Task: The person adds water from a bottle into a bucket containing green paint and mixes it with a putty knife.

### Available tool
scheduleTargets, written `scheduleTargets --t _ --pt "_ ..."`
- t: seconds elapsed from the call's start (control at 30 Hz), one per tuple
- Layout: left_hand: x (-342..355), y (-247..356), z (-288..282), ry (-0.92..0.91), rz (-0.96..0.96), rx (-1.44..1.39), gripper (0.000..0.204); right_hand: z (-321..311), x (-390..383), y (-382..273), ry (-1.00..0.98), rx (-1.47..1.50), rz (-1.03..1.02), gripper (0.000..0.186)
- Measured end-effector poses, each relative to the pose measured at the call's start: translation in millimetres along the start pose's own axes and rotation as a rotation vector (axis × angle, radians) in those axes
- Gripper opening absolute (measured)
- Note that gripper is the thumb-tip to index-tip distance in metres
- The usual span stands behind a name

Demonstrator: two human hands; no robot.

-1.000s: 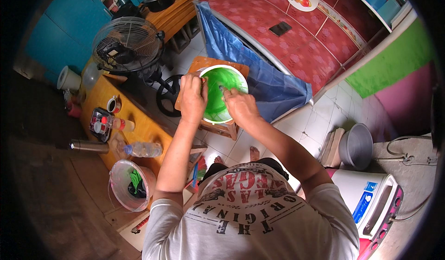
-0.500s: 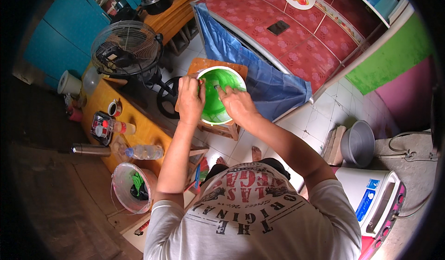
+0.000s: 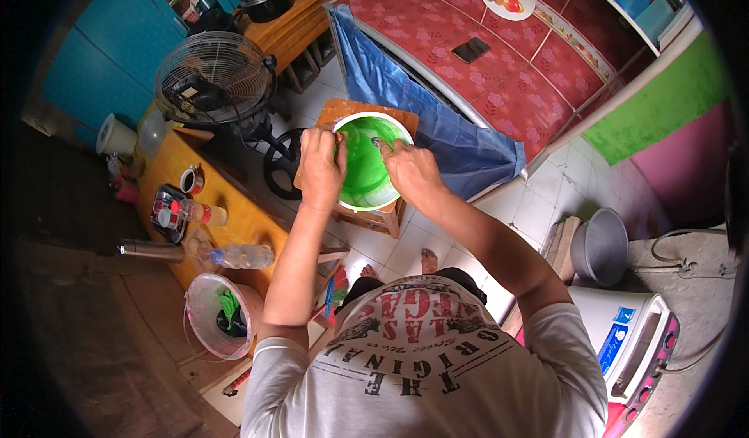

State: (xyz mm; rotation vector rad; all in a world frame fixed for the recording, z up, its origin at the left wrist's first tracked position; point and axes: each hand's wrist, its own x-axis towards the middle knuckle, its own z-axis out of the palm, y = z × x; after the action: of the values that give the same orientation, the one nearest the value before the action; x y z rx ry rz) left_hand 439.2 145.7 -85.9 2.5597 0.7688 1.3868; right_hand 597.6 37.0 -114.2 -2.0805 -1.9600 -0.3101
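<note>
One red-tiled counter [image 3: 499, 87] across the upper right, with a blue sheet [image 3: 460, 153] hanging along its near side. To the left, a long yellow-brown table [image 3: 246, 223]. Beside the table's far end, a dark fan [image 3: 211, 79] with a round wire cage. Between table and counter, a low wooden stool [image 3: 335, 109]. Just beside the table's near end, a pale pail [image 3: 197, 313]. On top of the stool, between both hands, a round white-rimmed vessel [image 3: 373, 114], bright green inside. On the table, a clear bottle [image 3: 243, 256]. At the vessel's left edge, the left hand [image 3: 322, 165], curled nearly closed over the rim. Over the right edge, the right hand [image 3: 413, 174], mostly closed. Flat on the counter, a dark phone [image 3: 471, 49]. Smallest, a silvery implement [image 3: 376, 141], held in the right fingers inside the vessel; too small to tell its kind.
</note>
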Motion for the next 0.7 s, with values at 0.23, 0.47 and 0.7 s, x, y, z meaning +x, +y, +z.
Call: scheduleTargets --t 0.23,0.47,0.7 --pt "1 3 1 0.013 -0.004 -0.011 0.014 -1 -15 -9 -0.196 0.150 0.112 0.020" --pt "1 1 4 0.018 -0.022 0.007 0.012 -26 -12 -35 -0.396 0.364 0.252 0.026" --pt "0 3 3 0.021 -0.036 -0.003 0.012 -24 -8 -41 -0.429 0.604 0.302 0.037"
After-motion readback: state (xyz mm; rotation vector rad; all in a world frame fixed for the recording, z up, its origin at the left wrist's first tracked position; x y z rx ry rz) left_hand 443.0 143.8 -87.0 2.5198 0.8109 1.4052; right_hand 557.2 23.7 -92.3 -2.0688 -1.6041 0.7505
